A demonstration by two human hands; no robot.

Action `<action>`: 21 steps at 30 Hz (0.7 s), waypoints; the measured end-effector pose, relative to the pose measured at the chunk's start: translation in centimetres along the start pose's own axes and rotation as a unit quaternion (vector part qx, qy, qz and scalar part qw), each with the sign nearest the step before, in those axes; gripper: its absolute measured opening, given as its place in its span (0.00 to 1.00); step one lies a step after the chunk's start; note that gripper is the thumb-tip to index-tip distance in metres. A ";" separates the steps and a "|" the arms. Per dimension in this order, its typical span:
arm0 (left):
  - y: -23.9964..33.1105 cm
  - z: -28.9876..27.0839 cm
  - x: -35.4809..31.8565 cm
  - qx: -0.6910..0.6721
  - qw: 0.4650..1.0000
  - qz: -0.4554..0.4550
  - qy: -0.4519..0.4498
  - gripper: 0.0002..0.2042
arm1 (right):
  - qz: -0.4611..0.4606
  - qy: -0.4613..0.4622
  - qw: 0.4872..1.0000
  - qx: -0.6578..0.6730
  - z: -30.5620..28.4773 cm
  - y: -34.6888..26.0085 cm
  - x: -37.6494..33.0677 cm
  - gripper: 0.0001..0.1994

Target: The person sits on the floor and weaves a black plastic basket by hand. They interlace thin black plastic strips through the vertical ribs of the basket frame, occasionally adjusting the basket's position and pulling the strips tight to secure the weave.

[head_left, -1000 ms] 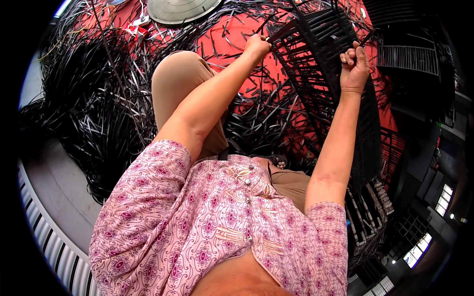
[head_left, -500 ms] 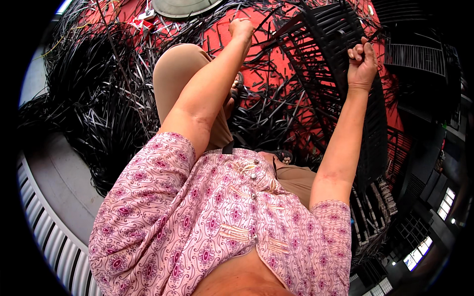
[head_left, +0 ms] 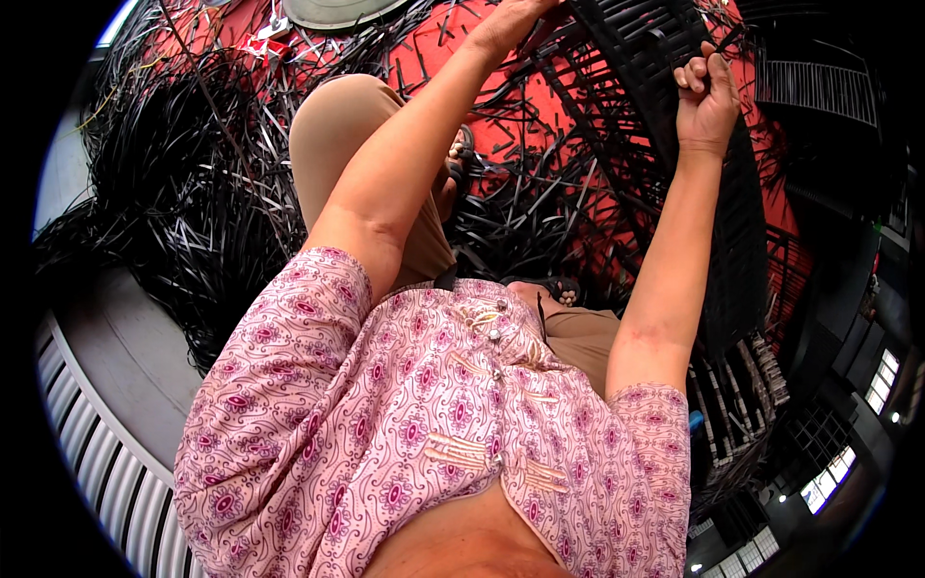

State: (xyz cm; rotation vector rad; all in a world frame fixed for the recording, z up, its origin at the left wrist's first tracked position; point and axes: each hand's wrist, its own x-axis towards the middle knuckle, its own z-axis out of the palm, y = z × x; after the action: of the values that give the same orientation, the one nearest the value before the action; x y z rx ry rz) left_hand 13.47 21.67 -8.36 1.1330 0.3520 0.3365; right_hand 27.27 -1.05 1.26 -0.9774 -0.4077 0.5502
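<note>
A black woven panel (head_left: 636, 58) of flat strips on a dark frame leans in front of me, right of centre, with slatted gaps along its left side. My right hand (head_left: 708, 101) is closed at the panel's right edge, fingers curled and thumb pointing up. A thin black strip (head_left: 729, 45) runs off from its fingertips. My left hand (head_left: 515, 21) is at the picture's upper edge, reaching to the panel's left side; its fingers are partly cut off, so their grip is hidden.
Black strips (head_left: 193, 241) lie heaped at the left, and cut pieces litter the red floor covering (head_left: 501, 116). A round grey-green lid-like disc (head_left: 342, 10) is at the top. White railing bars (head_left: 106, 453) stand lower left; dark slatted furniture (head_left: 819, 91) is at the right.
My left hand has moved up and to the right, from above the red floor to the panel's left side. My right hand has shifted slightly upward in view, still closed.
</note>
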 end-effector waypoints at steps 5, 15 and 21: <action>0.4 2.7 0.7 -0.150 0.981 0.108 -0.062 0.21 | -0.011 0.009 1.000 -0.018 1.3 0.1 -0.5 0.10; 3.1 8.5 0.3 -0.177 0.969 0.139 -0.103 0.20 | -0.041 -0.025 0.999 -0.007 -1.9 -6.1 -0.9 0.09; 7.3 14.3 -4.0 0.021 0.979 0.146 -0.140 0.21 | -0.027 -0.058 0.996 0.057 -4.9 -12.0 -5.0 0.11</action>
State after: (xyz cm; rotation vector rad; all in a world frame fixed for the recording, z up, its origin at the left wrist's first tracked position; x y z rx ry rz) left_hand 15.52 11.11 4.24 1.2581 -0.0576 0.4224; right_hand 29.06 -12.63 8.77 -0.8250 -0.4995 0.5766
